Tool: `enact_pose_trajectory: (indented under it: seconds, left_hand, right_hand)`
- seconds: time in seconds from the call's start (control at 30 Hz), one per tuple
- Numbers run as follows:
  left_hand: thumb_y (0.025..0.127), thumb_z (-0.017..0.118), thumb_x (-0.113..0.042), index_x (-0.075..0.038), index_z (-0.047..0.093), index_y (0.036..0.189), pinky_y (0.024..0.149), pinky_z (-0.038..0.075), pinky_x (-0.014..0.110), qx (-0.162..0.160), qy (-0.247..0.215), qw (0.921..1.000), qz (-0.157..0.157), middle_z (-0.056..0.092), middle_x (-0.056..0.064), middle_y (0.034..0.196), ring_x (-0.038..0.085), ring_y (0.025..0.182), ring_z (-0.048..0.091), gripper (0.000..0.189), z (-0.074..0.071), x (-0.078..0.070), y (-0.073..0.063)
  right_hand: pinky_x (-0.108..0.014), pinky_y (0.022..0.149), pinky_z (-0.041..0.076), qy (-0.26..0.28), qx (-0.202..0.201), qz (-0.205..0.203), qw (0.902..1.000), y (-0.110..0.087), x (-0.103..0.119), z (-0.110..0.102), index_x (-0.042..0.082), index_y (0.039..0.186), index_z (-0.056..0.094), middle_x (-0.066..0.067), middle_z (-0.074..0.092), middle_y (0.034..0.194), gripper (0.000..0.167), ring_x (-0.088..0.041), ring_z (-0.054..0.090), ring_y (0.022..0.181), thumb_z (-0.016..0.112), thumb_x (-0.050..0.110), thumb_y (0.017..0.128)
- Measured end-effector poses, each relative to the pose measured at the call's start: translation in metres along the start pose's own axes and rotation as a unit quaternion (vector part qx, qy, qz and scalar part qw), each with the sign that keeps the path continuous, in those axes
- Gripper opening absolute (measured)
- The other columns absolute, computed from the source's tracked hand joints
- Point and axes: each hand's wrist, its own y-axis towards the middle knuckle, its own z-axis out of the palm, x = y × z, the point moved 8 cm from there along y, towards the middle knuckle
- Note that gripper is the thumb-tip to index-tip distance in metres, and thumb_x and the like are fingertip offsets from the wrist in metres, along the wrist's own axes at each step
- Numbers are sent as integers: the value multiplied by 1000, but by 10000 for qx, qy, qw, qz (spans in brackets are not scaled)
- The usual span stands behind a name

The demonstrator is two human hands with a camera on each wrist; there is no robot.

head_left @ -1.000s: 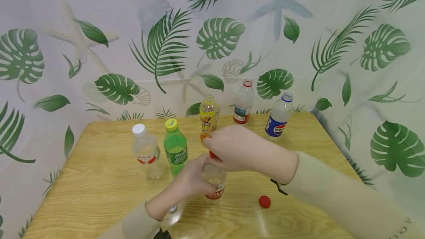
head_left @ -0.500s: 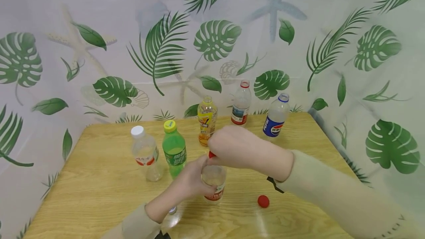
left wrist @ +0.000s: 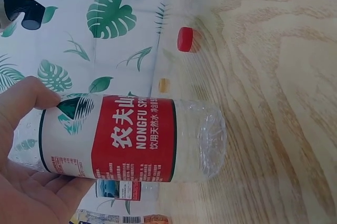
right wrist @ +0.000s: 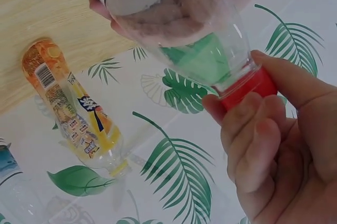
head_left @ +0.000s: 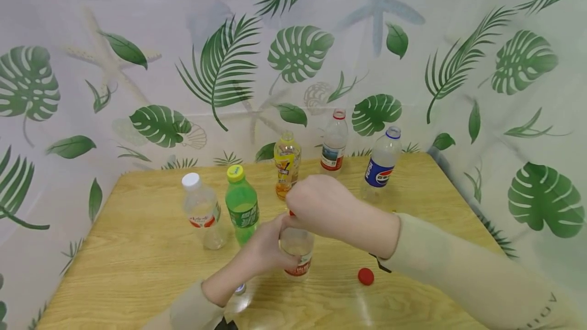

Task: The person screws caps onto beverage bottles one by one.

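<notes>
A clear plastic water bottle [head_left: 298, 249] with a red and white label stands in front of me, its base close to the table. My left hand [head_left: 262, 251] grips it round the body; in the left wrist view the thumb and fingers wrap the label's upper part [left wrist: 73, 134]. Over the neck is my right hand [head_left: 327, 205], which pinches the red cap [right wrist: 248, 88] between thumb and fingers. The cap sits at the bottle's mouth. From the head view it is mostly hidden behind the right hand.
A loose red cap [head_left: 366, 276] and a small yellow cap [left wrist: 164, 85] lie to the right. Capped bottles, white [head_left: 202, 213] and green [head_left: 242, 205], stand left. Uncapped orange drink [head_left: 287, 167], red-ringed [head_left: 335, 141] and Pepsi [head_left: 381, 164] bottles stand behind. Another bottle [head_left: 240, 299] is partly under my left arm.
My right hand has turned slightly over the red cap, its wrist rolling. The left hand keeps its grip on the bottle, which stays in place. The head view shifts a little.
</notes>
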Motion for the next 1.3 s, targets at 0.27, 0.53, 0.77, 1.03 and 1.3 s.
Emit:
enact_pose_trajectory:
  seconds: [0.27, 0.53, 0.77, 1.03, 1.3]
  left_hand:
    - [78, 86, -6, -5, 59, 139, 100, 59, 44, 73, -335, 9994, 25, 72, 11, 131, 26, 119, 69, 67, 0, 1, -1]
    - [74, 83, 0, -7, 63, 121, 96, 60, 34, 131, -647, 9978, 52, 75, 7, 119, 24, 116, 71, 52, 4, 5, -3]
    - [72, 83, 0, -6, 64, 123, 91, 57, 25, -11, -507, 9985, 198, 74, 3, 106, 16, 103, 70, 55, 2, 5, -1]
    - [75, 84, -3, -7, 64, 122, 97, 57, 26, 102, -560, 9980, 286, 71, 0, 104, 20, 108, 72, 51, 4, 6, 0]
    - [81, 90, -8, -6, 67, 122, 111, 56, 46, -23, -520, 9980, 346, 76, 4, 111, 28, 120, 72, 47, -4, 4, -2]
  right_hand:
    - [-22, 48, 19, 606, 67, 492, 9969, -2, -14, 10, 21, 62, 39, 10, 30, 58, 56, -7, 32, 52, 80, 45, 90]
    - [-23, 61, 47, 2401, 342, 910, 9659, -23, -37, 52, 18, 92, 68, 9, 66, 80, 43, -7, 59, 70, 86, 56, 84]
    - [-38, 90, 63, 3572, 184, 1084, 9275, -47, -38, 90, 10, 109, 73, 0, 78, 103, 52, -19, 74, 98, 93, 47, 79]
    - [-31, 93, 63, 4281, -632, 1595, 8873, -63, -34, 114, 13, 119, 73, 2, 77, 111, 50, -14, 74, 101, 94, 36, 81]
    - [-38, 94, 64, 4303, -943, 1842, 8787, -66, -34, 118, 8, 117, 74, -3, 77, 112, 46, -21, 75, 103, 94, 30, 82]
